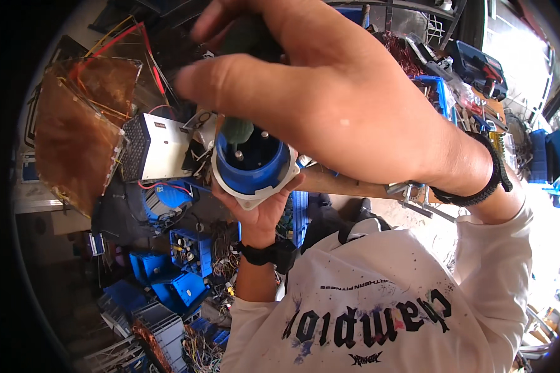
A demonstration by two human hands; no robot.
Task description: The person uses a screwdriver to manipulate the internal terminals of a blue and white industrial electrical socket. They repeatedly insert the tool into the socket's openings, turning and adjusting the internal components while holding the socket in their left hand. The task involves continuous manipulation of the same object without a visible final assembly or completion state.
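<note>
From below, my left hand (261,217) is closed around a round blue housing (250,179) with a white squared flange. The housing's open side faces up, and two small metal posts show inside its dark interior. Large in the foreground, my right hand (336,99) is above the housing, its thumb and fingers curled around a dark green rounded object (236,129). The lower end of that object sits over or inside the housing's opening. Most of it is behind the right hand, so its kind cannot be made out.
A white metal box (166,148) with wires stands left of the housing, beside a bent brown sheet (81,146). Blue bins (180,289) and tangled wires lie lower left. A wooden bench edge (351,182) runs behind my right wrist; a dark tool case (479,68) is at the upper right.
</note>
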